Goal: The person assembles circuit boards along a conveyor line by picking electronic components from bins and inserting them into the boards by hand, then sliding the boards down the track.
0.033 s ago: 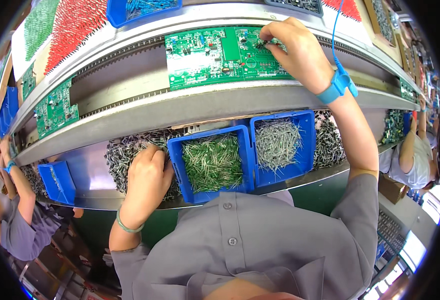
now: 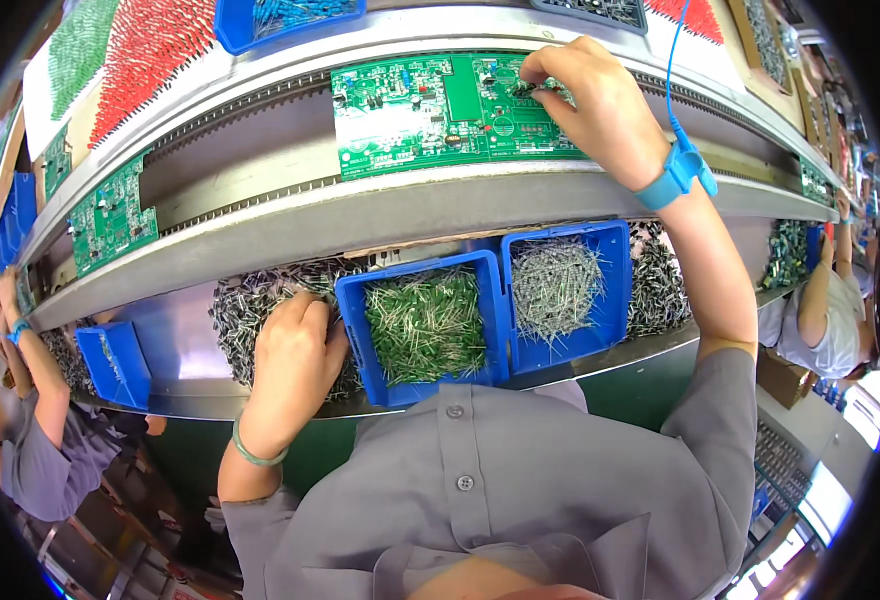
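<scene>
My right hand, with a blue wrist strap on its wrist, reaches over the right part of a green circuit board. Its thumb and forefinger pinch a small dark electronic component close against the board; the fingers partly cover it. Lower left, my left hand rests in a loose pile of small black cylindrical components with wire leads. Its fingers are curled together, their tips hidden among the parts, so whatever they hold does not show. A bracelet circles that wrist.
Right of my left hand stand a blue bin of green leaded parts and a blue bin of grey ones. A metal rail runs between bins and board. Another circuit board lies left. Co-workers sit at both sides.
</scene>
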Tool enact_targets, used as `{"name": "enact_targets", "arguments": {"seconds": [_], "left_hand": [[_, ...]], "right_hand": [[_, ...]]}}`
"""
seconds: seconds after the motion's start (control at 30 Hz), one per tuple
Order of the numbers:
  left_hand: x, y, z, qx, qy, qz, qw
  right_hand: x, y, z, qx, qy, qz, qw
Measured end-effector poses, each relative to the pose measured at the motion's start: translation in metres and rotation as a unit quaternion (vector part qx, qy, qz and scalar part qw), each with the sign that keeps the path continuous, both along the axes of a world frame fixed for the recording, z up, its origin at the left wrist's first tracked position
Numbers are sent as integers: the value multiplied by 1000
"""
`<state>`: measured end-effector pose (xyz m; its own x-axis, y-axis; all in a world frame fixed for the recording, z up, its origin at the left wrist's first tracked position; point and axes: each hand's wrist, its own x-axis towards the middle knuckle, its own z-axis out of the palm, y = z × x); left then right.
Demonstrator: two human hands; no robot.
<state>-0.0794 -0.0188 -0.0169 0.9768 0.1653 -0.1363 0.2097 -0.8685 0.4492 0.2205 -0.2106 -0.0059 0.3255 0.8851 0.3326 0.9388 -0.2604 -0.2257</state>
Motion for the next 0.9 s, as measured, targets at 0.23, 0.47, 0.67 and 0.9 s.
{"name": "enact_targets", "arguments": {"seconds": [0.23, 0.47, 0.67, 0.9], "left_hand": [[-1, 2, 7, -65, -24, 61, 996], [-3, 9, 26, -65, -56, 8, 996], [63, 25, 43, -50, -218, -27, 974], [141, 41, 2, -21, -323, -45, 945]], "right_hand": [[-1, -1, 1, -13, 4, 11, 1000], [-1, -3, -4, -13, 26, 20, 999], [-34, -40, 26, 18, 40, -99, 994], [-103, -146, 11, -41, 150, -296, 942]]}}
